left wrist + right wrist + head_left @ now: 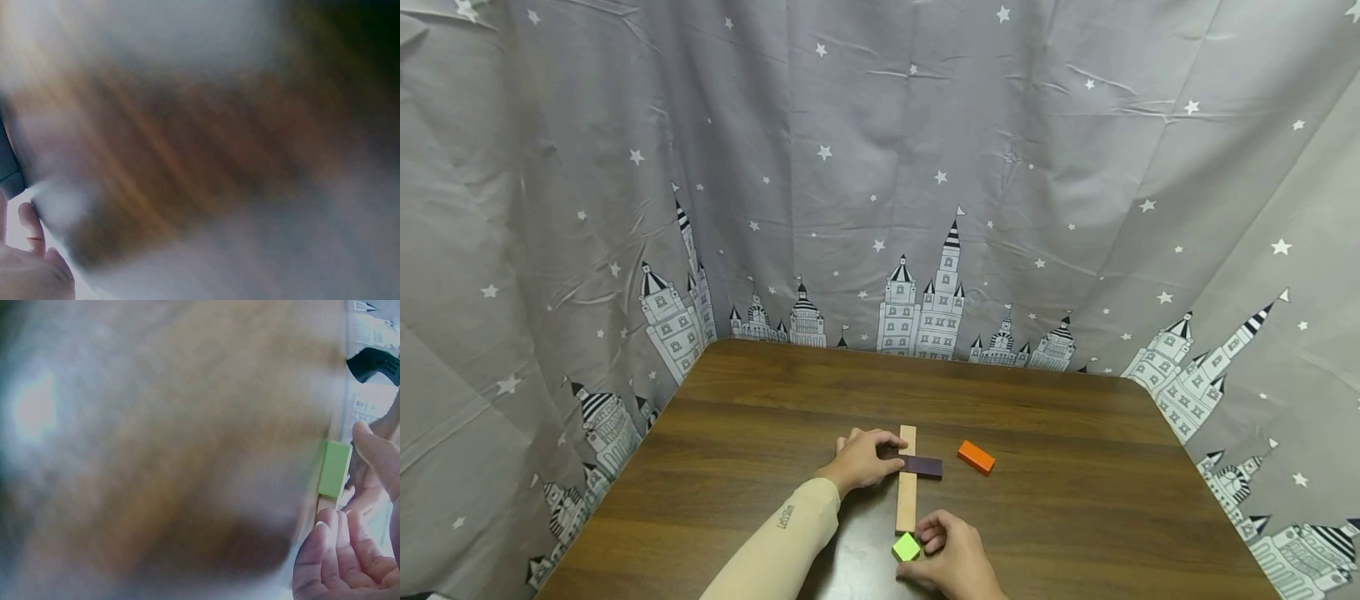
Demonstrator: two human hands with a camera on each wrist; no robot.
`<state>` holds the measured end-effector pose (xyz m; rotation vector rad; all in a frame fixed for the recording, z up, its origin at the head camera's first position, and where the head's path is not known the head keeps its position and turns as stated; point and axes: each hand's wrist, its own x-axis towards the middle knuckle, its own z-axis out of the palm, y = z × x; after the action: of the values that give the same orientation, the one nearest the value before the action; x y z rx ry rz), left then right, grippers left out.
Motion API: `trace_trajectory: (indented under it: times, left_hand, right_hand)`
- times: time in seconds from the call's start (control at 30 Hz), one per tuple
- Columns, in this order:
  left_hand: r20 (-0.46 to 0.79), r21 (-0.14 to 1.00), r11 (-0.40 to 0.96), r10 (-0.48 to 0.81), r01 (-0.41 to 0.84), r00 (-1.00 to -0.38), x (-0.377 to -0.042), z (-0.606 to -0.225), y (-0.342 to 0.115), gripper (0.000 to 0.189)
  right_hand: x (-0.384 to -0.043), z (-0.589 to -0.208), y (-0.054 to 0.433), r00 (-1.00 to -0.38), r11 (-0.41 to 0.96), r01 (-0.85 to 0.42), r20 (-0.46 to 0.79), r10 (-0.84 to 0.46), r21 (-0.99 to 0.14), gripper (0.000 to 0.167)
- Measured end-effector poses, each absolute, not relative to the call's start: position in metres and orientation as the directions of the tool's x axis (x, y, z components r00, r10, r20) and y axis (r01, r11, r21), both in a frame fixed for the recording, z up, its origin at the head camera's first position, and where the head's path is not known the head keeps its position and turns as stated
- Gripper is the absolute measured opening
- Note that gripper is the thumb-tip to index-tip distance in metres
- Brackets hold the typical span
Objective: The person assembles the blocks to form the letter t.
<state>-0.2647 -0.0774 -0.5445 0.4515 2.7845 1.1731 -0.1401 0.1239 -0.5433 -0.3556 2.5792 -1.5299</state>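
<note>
A light wooden plank (907, 502) runs away from the person, with a dark purple block (925, 467) lying crosswise at it. My left hand (859, 461) is at their left side. Its thumb tip meets the purple block's left end, and its index fingertip is at the wooden plank just beyond. Near the plank's close end sits a bright green block (906, 547), turned at an angle. Around it my right hand (953, 557) spreads thumb and fingers. In the right wrist view the green block (335, 469) shows between thumb and fingertips, with small gaps visible.
An orange block (976, 457) lies to the right of the purple one. All stand on a brown wooden table (1075, 483). A grey curtain (865, 167) with castles and stars hangs behind and beside the table. Most of the left wrist view is blurred.
</note>
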Motion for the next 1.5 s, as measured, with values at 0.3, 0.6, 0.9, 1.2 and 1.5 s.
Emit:
trace_trajectory:
  times: [0.3,0.6,0.9,1.2,1.5]
  left_hand:
    - [0.035,0.706,0.668,0.298,0.235,-0.954,-0.263,-0.545,-0.078,0.025]
    - [0.039,0.695,0.679,0.292,0.236,-0.955,-0.265,-0.546,-0.078,0.024]
    - [0.032,0.699,0.675,0.297,0.234,-0.954,-0.263,-0.546,-0.077,0.025]
    - [0.037,0.691,0.684,0.292,0.235,-0.956,-0.262,-0.545,-0.076,0.024]
    - [0.035,0.695,0.679,0.295,0.236,-0.955,-0.262,-0.543,-0.075,0.024]
  right_hand:
    - [-0.145,-0.528,0.129,-0.970,0.500,-0.197,0.093,-0.225,-0.843,0.066]
    - [-0.157,-0.516,0.138,-0.974,0.632,-0.228,0.174,-0.148,-0.741,0.085]
    - [-0.178,-0.515,0.155,-0.973,0.675,-0.207,0.218,-0.071,-0.708,0.098]
    - [-0.191,-0.519,0.168,-0.976,0.719,-0.171,0.217,-0.029,-0.673,0.099]
    - [-0.209,-0.524,0.176,-0.988,0.737,-0.087,0.154,0.023,-0.671,0.095]
